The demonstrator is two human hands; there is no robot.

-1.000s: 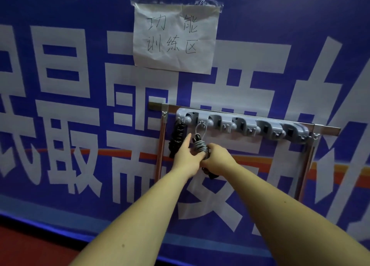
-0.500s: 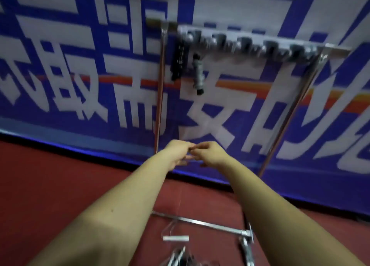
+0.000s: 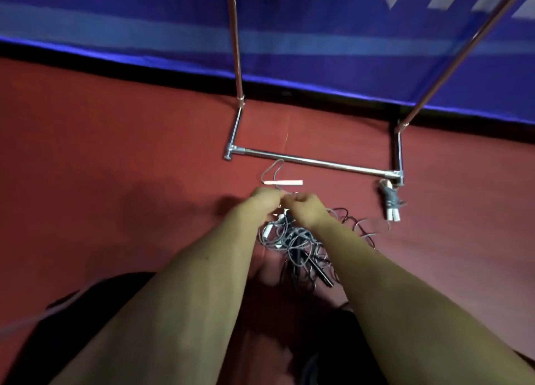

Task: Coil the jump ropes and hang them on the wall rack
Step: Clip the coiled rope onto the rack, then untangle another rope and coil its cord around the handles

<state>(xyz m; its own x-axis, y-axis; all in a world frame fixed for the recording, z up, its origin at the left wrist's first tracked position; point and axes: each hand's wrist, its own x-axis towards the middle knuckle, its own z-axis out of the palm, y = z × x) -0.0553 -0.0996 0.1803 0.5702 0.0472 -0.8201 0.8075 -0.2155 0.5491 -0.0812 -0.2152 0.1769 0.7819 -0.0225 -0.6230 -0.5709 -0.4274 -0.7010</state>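
Note:
A tangled pile of grey and black jump ropes (image 3: 298, 242) lies on the red floor below my hands. One white handle (image 3: 285, 182) with a grey rope loop lies just beyond my fingertips. A coiled grey rope bundle with white handles (image 3: 390, 201) rests by the rack's right foot. My left hand (image 3: 265, 201) and my right hand (image 3: 305, 209) hover side by side over the pile, fingertips meeting. Motion blur hides whether they pinch the thin rope there. The rack's hooks are out of view.
The rack's metal floor bar (image 3: 315, 161) runs across just past the handle, with two uprights (image 3: 236, 51) rising against the blue banner (image 3: 318, 31). Dark clothing (image 3: 81, 321) shows at the bottom left. Red floor spreads left and right.
The view has swung down from the rack to the floor. Both hands left the hung grey coil and dropped to the rope pile.

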